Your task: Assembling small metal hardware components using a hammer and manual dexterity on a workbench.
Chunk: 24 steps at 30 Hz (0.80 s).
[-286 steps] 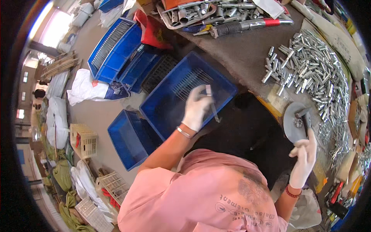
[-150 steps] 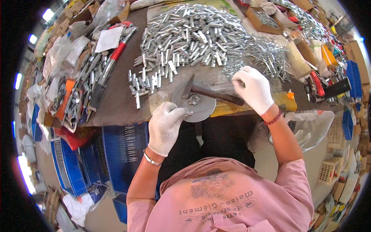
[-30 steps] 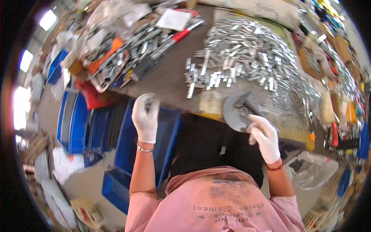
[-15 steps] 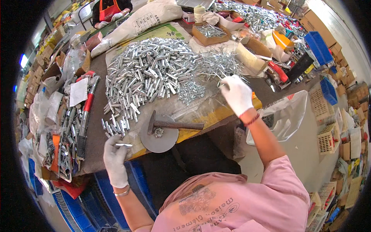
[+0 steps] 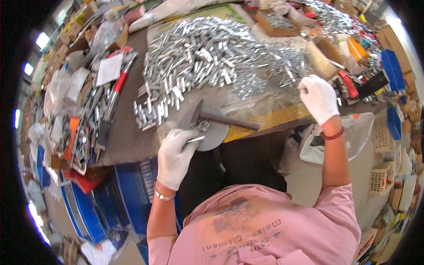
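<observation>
"Workshop bench (image 5: 126, 142), brown top, crowded. Stock on it?"

"Short metal tubes (image 5: 203, 48), one large heap, centre and rear. Thin rods (image 5: 289, 59), scattered to the right. Small hardware (image 5: 248, 86), a low pile in front, blurred. Grey disc (image 5: 215, 138), flat, near the front edge. Hammer (image 5: 227, 120), lying partly across the disc, handle to the right."

"Risks on record?"

"Chiefly a dropped piece — cause, a narrow pinch and a knock against disc or hammer; likely fall over the front edge, toward the dark trousers (image 5: 234, 164). Hammer also liable to shift, with the handle end near that edge and within reach of a passing sleeve."

"Hands, condition?"

"Well apart, both white-gloved. Left hand (image 5: 175, 157): fingers bent, thumb and fingertips closed on a slim metal piece (image 5: 195, 139), far end protruding to the right, above or at the disc; contact between piece and disc not discernible. Right hand (image 5: 319, 98): fingers curled in, near the rods, at the bench's right — contents, if any, hidden; grip impossible to judge."
</observation>
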{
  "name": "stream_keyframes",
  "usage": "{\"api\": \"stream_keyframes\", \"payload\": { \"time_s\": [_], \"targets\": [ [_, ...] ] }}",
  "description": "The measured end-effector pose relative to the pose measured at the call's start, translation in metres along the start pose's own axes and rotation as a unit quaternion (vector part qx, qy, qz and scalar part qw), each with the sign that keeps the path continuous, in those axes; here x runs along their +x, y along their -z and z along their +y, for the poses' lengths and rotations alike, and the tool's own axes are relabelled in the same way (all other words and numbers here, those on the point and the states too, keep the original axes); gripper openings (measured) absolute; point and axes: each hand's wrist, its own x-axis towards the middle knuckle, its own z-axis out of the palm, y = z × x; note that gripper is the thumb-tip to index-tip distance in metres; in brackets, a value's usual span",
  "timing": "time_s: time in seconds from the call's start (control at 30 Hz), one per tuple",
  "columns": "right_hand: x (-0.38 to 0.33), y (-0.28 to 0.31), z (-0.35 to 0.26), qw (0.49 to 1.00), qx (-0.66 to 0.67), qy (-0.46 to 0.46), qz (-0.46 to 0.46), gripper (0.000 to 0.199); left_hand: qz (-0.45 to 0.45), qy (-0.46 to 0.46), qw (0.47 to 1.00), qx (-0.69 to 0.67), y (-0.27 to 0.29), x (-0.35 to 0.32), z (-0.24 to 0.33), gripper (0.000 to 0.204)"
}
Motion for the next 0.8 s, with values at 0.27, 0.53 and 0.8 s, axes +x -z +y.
{"api": "stream_keyframes", "payload": {
  "time_s": [0.27,0.53,0.8],
  "targets": [
    [-0.01,-0.014,-0.06,0.967,0.238,0.09,-0.028,0.01,0.022,-0.024,0.996,0.078,-0.002,-0.004,-0.004,0.013],
    [-0.041,-0.029,-0.175,0.931,0.255,0.257,-0.038,0.017,0.011,0.007,0.999,0.046,-0.002,-0.006,-0.012,0.014],
    [-0.03,-0.045,-0.189,0.923,0.279,0.258,-0.056,0.003,0.025,-0.012,0.999,0.041,0.0,-0.01,-0.016,0.015]
  ]
}}
